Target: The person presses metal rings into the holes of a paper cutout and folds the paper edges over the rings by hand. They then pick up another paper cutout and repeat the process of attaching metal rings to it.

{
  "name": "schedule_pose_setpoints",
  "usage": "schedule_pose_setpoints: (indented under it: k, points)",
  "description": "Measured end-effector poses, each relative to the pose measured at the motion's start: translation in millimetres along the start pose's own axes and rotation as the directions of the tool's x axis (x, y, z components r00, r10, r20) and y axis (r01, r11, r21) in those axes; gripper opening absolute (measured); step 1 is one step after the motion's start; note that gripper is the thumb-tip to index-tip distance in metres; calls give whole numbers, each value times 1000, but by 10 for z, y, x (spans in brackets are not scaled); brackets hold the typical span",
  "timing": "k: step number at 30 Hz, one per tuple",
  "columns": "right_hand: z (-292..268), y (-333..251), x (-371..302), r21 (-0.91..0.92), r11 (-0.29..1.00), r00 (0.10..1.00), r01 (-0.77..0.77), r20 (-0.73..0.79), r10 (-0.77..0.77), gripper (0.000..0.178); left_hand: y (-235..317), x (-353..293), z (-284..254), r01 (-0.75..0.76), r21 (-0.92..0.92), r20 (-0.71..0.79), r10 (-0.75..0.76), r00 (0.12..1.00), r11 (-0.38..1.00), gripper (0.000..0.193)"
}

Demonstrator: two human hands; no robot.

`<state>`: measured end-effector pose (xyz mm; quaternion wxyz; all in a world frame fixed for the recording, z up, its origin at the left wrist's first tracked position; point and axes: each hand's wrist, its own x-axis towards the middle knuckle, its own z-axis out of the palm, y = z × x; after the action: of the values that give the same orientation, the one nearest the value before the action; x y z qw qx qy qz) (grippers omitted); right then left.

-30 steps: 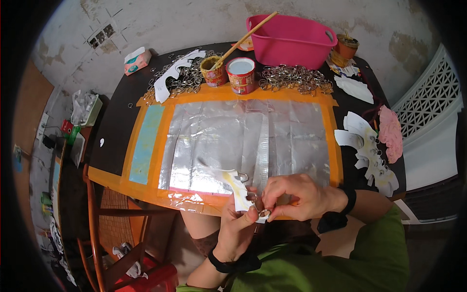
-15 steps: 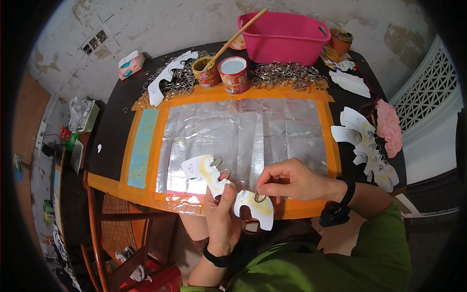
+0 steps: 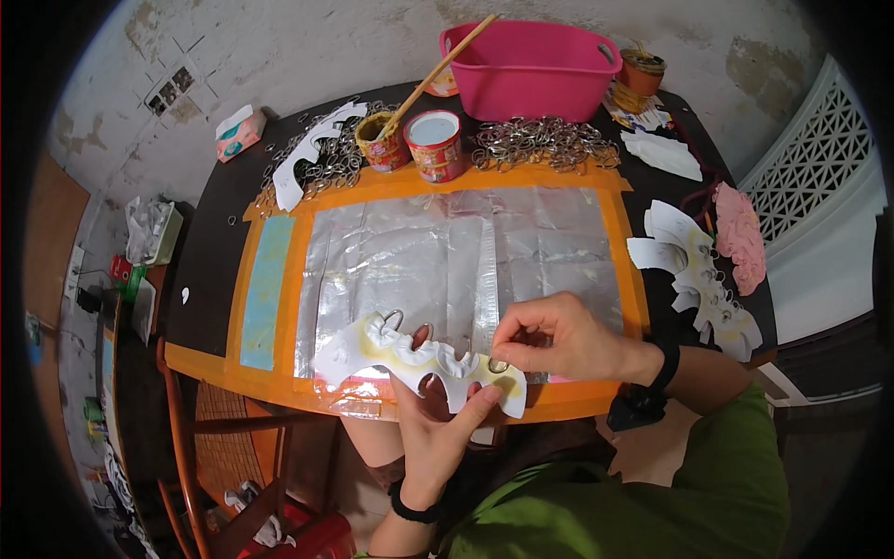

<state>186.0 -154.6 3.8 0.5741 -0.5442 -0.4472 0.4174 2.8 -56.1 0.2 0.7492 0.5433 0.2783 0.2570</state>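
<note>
The left grip (image 3: 436,436) clasps the white strip (image 3: 421,358) crosswise before the worker, whose right grip (image 3: 570,349) pinches a ring (image 3: 499,366) at the strip's right end.

Table (image 3: 200,289), near: ringed strip (image 3: 424,361) in my left fingers (image 3: 480,402), my right fingers (image 3: 523,356) at its right end. Middle: plastic sheet (image 3: 410,252). Far, left to right: tissue box (image 3: 239,137), ring heap (image 3: 345,173), can (image 3: 384,156) with stick (image 3: 438,78) in it, second can (image 3: 436,160), second ring heap (image 3: 540,147); tub (image 3: 535,86) behind. Right: stacked strips (image 3: 697,270), cloth (image 3: 740,238) right of them.
</note>
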Motion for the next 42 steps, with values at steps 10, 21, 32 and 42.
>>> schedule_pose_setpoints:
  k: [10, 21, 32, 42]
  points:
    - [48, -76, -32, -72, 997, 1000, -6, -4, 6, 9, -25, 9, 98, -66, 18, -125, 67, 990, 998, 90]
    - [53, -72, -37, -214, 972, 993, 95, -46, -107, 9, -182, 23, 82, -136, 46, -216, 142, 966, 990, 91]
    - [106, -29, -31, 178, 980, 995, -95, 3, 96, 8, -359, -110, 61, -155, 38, -242, 160, 957, 987, 81]
    - [134, 24, -26, -368, 856, 926, 363, 41, -375, 10, -259, -127, 202, -198, -72, -361, 160, 919, 977, 71]
